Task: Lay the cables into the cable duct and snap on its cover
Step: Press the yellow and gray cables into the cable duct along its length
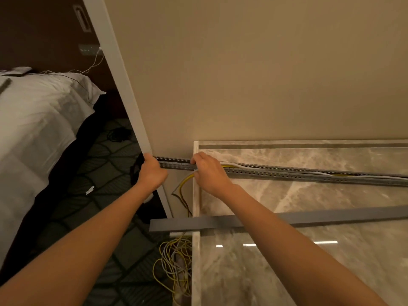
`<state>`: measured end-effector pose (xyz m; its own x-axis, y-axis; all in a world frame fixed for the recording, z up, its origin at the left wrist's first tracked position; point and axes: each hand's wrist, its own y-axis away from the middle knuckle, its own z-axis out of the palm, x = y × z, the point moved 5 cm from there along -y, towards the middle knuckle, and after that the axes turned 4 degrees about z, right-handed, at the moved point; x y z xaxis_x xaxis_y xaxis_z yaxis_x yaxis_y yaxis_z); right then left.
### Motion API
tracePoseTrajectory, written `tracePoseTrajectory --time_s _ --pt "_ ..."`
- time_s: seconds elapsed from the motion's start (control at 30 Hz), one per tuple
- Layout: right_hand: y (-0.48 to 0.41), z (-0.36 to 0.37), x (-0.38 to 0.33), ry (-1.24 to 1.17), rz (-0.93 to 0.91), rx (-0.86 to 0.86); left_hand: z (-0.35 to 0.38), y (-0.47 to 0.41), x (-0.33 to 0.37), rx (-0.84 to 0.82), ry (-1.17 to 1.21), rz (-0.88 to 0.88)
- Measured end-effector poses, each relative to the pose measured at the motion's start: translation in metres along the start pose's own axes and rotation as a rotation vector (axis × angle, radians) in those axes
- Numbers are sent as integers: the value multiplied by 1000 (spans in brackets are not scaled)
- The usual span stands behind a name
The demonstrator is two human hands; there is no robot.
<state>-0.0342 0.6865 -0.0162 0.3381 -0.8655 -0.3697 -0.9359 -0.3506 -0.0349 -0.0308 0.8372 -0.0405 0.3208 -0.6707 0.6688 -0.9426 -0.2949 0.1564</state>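
Fingers (197,157) of my right hand (209,173) pinch the cables (185,180) down into the duct (287,175); my left hand (152,171) grips its end to steady it, cover (309,215) lying nearby

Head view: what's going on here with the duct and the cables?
A person is filling a slotted grey cable duct lying along the back of a marble tabletop. The left hand grips the duct's overhanging left end, while the right hand holds the yellow and grey cables at the duct. Further right, they already lie inside it. The grey cover lies loose across the tabletop, not yet snapped on. Spare cable sits tangled below the table's edge.
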Motion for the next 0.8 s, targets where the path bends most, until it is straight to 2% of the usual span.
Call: tracePoseTrajectory --time_s 0.07,0.2,0.27,0.33,0.4,0.47,0.53,0.63,0.8 --pt "-6 4 -4 -13 33 -24 6 -8 -11 -82 22 -16" --pt "-14 5 -7 -125 98 -2 9 -20 -24 -30 195 41" --pt "-16 6 -6 -160 116 3 16 -25 -34 -74 312 -24" --pt "-17 7 -5 -151 106 -9 27 -25 -43 -216 389 -132" --pt "-18 7 -4 -152 102 -23 41 -16 -44 -425 353 -178" --pt "-20 7 -2 -160 100 -29 54 -8 -38 -623 239 -91" --pt "-21 7 -1 -164 98 -33 63 -3 -30 -723 114 28" --pt "-23 7 1 -166 97 -33 64 -7 -24 -672 47 129" --pt "-16 15 3 -138 72 36 43 -19 -40 -501 95 224"
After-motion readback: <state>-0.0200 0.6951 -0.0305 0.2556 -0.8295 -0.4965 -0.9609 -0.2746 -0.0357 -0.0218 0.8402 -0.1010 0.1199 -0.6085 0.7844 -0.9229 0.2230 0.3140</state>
